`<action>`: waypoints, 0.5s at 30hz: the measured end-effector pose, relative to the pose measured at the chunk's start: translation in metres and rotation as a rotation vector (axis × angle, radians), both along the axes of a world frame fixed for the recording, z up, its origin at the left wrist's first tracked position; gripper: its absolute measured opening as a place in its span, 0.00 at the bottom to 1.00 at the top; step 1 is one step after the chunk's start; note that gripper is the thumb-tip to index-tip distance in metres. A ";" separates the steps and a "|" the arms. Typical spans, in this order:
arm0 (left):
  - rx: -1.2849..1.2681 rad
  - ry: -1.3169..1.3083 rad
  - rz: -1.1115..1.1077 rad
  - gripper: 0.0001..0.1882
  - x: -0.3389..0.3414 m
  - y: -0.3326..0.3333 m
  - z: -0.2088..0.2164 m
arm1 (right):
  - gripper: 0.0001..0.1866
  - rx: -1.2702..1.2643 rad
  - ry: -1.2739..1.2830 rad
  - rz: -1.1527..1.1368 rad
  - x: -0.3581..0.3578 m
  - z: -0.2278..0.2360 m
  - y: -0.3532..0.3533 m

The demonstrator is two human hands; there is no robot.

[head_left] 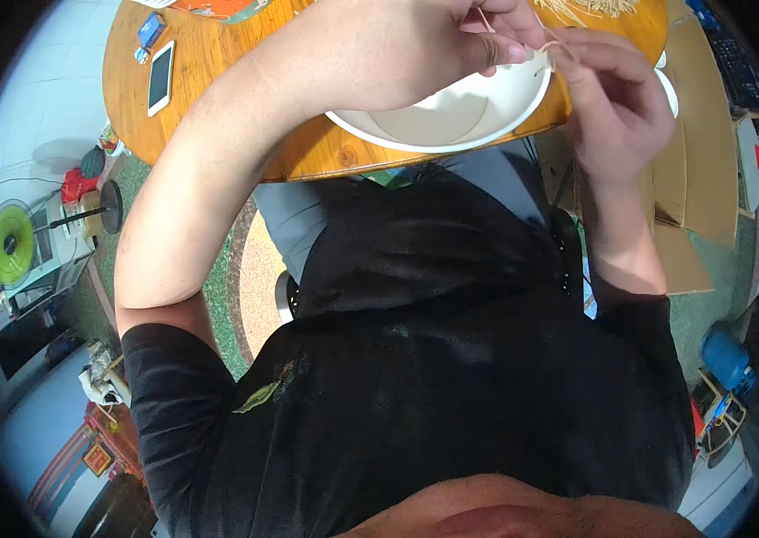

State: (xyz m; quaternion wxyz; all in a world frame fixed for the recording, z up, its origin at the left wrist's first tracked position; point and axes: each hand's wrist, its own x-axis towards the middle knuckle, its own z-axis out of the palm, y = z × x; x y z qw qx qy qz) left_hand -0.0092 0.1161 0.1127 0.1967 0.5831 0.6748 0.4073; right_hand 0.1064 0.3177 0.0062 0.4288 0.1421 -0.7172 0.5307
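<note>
My left hand point(451, 40) and my right hand point(608, 90) meet above a white bowl point(438, 121) at the near edge of a round wooden table point(209, 81). Both pinch a thin pale sprout-like strand point(552, 45) between the fingertips, right over the bowl's rim. The bowl's inside looks bare where it shows. A heap of similar pale strands point(595, 7) lies on the table just beyond my hands, partly cut off by the picture's top edge.
A white phone point(160, 76) and a small blue object point(148, 34) lie on the table's left side. Flattened cardboard point(693, 161) lies on the floor to the right. A green fan point(10, 244) stands at the left, a blue canister point(725, 357) at the lower right.
</note>
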 end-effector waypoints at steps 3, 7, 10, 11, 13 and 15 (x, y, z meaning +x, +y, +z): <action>0.038 -0.001 0.001 0.08 0.002 0.003 -0.008 | 0.08 -0.338 -0.034 0.147 -0.007 -0.011 0.005; 0.062 -0.031 0.048 0.05 0.004 0.012 -0.005 | 0.09 -0.451 -0.060 0.226 -0.008 -0.019 0.011; -0.071 0.024 0.111 0.03 0.006 0.015 0.002 | 0.10 -0.443 -0.060 0.229 -0.009 -0.021 0.016; -0.075 -0.024 0.121 0.03 0.006 0.015 0.002 | 0.10 -0.435 -0.052 0.273 -0.010 -0.022 0.017; -0.145 -0.041 0.153 0.03 0.006 0.019 0.006 | 0.10 -0.427 -0.045 0.319 -0.011 -0.022 0.019; -0.211 -0.062 0.179 0.03 0.007 0.022 0.009 | 0.10 -0.422 -0.062 0.313 -0.010 -0.021 0.021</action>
